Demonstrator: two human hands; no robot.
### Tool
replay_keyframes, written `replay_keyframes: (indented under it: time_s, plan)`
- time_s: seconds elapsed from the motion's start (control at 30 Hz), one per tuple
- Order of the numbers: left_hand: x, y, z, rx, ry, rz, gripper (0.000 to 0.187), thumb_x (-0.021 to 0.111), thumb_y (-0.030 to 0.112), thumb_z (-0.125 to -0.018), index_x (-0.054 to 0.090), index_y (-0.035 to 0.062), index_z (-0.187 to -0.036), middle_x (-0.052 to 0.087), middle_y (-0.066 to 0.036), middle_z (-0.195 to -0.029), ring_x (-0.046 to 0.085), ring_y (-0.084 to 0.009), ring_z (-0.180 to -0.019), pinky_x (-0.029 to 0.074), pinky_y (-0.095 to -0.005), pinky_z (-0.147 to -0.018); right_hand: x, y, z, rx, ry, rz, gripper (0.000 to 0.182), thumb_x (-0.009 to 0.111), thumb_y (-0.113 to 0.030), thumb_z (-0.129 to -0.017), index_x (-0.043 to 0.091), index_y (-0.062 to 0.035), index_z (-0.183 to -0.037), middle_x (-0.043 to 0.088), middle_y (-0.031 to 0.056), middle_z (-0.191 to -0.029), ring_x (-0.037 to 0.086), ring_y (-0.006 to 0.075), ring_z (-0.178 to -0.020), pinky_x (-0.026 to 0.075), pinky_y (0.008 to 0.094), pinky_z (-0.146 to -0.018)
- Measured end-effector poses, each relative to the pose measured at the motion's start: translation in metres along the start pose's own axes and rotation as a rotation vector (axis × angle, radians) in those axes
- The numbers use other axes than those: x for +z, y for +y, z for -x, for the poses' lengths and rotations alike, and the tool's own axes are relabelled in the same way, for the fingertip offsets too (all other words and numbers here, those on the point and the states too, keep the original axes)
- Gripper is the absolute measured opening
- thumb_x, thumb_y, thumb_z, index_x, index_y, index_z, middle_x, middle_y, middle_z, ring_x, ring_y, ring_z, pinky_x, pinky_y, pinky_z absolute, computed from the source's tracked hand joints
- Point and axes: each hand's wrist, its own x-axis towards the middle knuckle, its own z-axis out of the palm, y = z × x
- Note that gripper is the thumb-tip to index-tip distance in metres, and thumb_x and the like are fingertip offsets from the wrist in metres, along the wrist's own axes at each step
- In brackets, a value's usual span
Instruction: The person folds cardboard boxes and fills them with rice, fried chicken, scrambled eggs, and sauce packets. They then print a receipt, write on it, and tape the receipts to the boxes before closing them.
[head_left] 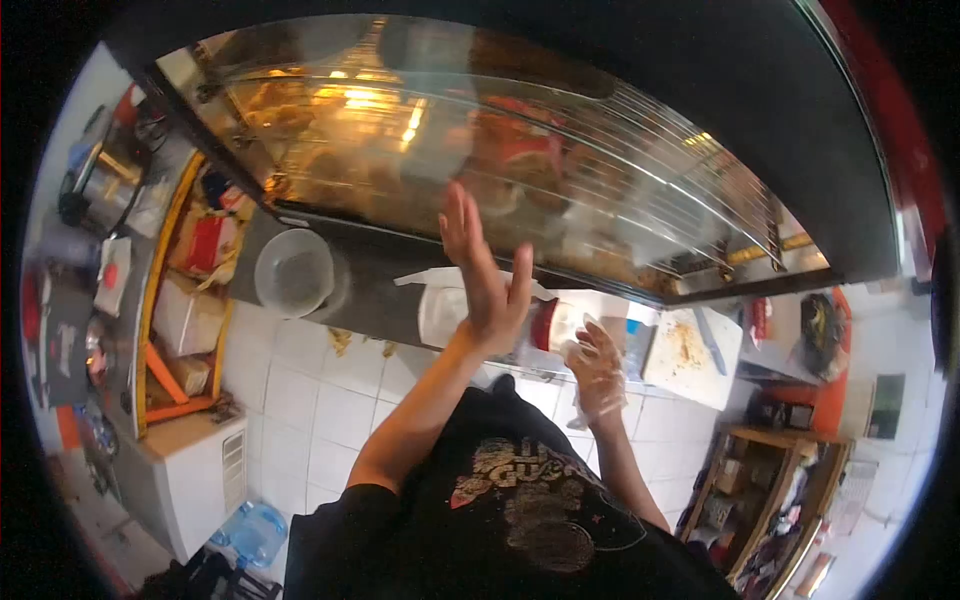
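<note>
My left hand (487, 285) is raised in front of the glass warming cabinet (400, 130), bare, with its fingers stretched out and nothing in them. Below it on the counter lies an opened white takeaway box (440, 315), partly hidden by the wrist. My right hand (598, 375) wears a loose clear plastic glove; its fingers are slightly bent and apart, with nothing visible in them. Just left of that hand stands a red and white container (545, 326). A white cutting board (675, 370) with brown crumbs and a knife (710, 340) lies to its right.
A round translucent tub (294, 272) stands on the counter at the left. Food scraps (340, 342) lie along the counter's near edge. An orange-edged shelf (190, 290) holds boxes at the left. A blue water jug (252, 532) is low left, and a wooden shelf (750, 500) is low right.
</note>
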Motion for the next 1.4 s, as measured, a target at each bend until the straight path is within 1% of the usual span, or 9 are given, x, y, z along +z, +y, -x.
replay_keyframes:
  time_s: [0.1,0.27,0.53,0.7,0.9,1.07,1.17,1.23,1.4]
  plan:
    - [-0.043,-0.027,-0.028,-0.057,0.178,0.071,0.085,0.050,0.051,-0.110,0.013,0.0016,-0.168,0.018,-0.025,-0.173,0.019,-0.0389,-0.161,0.010,-0.0551,-0.131,-0.010,0.022,0.004,-0.024,-0.039,-0.102,0.059,0.080,-0.017,-0.096,0.055,-0.0013,-0.148,0.065,0.0126,-0.130,0.066,0.0202,-0.113,0.059,0.0323,-0.089]
    - [-0.104,-0.089,-0.135,-0.160,0.481,-0.070,0.075,0.043,0.043,-0.116,0.012,0.0006,-0.168,0.021,-0.024,-0.173,0.027,-0.0335,-0.159,0.020,-0.0477,-0.130,-0.028,0.016,0.031,0.086,-0.003,-0.240,0.052,0.078,-0.018,-0.098,0.057,0.0021,-0.142,0.066,0.0158,-0.126,0.070,0.0212,-0.103,0.060,0.0327,-0.085]
    - [-0.120,-0.105,-0.146,-0.250,0.442,-0.029,0.038,0.054,0.020,-0.109,0.063,-0.0024,-0.138,0.060,-0.020,-0.147,0.054,-0.0358,-0.138,0.037,-0.0476,-0.119,-0.038,0.009,0.035,0.170,-0.026,-0.212,0.046,0.080,-0.021,-0.098,0.063,0.0038,-0.133,0.073,0.0143,-0.110,0.073,0.0206,-0.093,0.061,0.0324,-0.079]
    - [-0.099,-0.075,-0.110,-0.061,0.279,-0.251,0.036,0.058,0.009,-0.099,0.067,0.0034,-0.134,0.058,-0.020,-0.133,0.052,-0.0356,-0.127,0.038,-0.0479,-0.115,-0.002,-0.017,0.006,-0.022,-0.253,0.019,0.033,0.077,-0.013,-0.099,0.067,0.0012,-0.127,0.073,0.0106,-0.116,0.072,0.0207,-0.105,0.059,0.0317,-0.092]
    - [-0.117,-0.028,-0.081,0.005,0.126,-0.123,0.042,0.058,0.008,-0.100,0.064,0.0068,-0.141,0.055,-0.016,-0.141,0.053,-0.0302,-0.133,0.042,-0.0423,-0.112,0.134,-0.125,-0.063,-0.801,-0.435,0.163,0.041,0.073,-0.001,-0.098,0.063,-0.0021,-0.138,0.070,0.0162,-0.136,0.070,0.0260,-0.123,0.054,0.0354,-0.106]
    - [-0.183,-0.044,-0.040,-0.299,0.173,0.057,0.053,0.064,0.006,-0.098,0.052,0.0055,-0.150,0.060,-0.013,-0.133,0.063,-0.0237,-0.114,0.051,-0.0380,-0.099,0.242,-0.146,-0.128,-0.912,-0.346,0.202,0.048,0.071,-0.015,-0.102,0.058,-0.0076,-0.147,0.064,0.0148,-0.147,0.068,0.0298,-0.127,0.053,0.0381,-0.108]
    - [-0.214,-0.037,-0.007,-0.426,0.107,-0.007,0.052,0.064,0.003,-0.097,0.054,0.0050,-0.149,0.062,-0.013,-0.129,0.065,-0.0225,-0.111,0.052,-0.0372,-0.098,0.264,-0.123,-0.158,-0.655,-0.212,0.072,0.076,0.072,-0.030,-0.101,0.038,0.0058,-0.160,0.043,0.0279,-0.163,0.044,0.0403,-0.151,0.036,0.0440,-0.125]
    - [-0.227,-0.038,0.019,-0.473,0.092,-0.020,0.051,0.064,0.003,-0.097,0.055,0.0046,-0.147,0.062,-0.013,-0.130,0.065,-0.0221,-0.111,0.052,-0.0367,-0.097,0.261,-0.117,-0.154,-0.820,0.079,0.406,0.089,0.070,-0.038,-0.102,0.026,0.0086,-0.164,0.032,0.0300,-0.169,0.034,0.0442,-0.155,0.027,0.0464,-0.129]
    - [-0.244,-0.036,0.081,-0.630,0.056,-0.008,0.046,0.064,0.002,-0.096,0.058,0.0033,-0.142,0.061,-0.014,-0.131,0.066,-0.0217,-0.108,0.054,-0.0355,-0.095,0.243,-0.104,-0.160,-0.650,0.169,0.605,0.084,0.071,-0.038,-0.101,0.034,0.0089,-0.160,0.037,0.0323,-0.165,0.035,0.0447,-0.154,0.026,0.0478,-0.129]
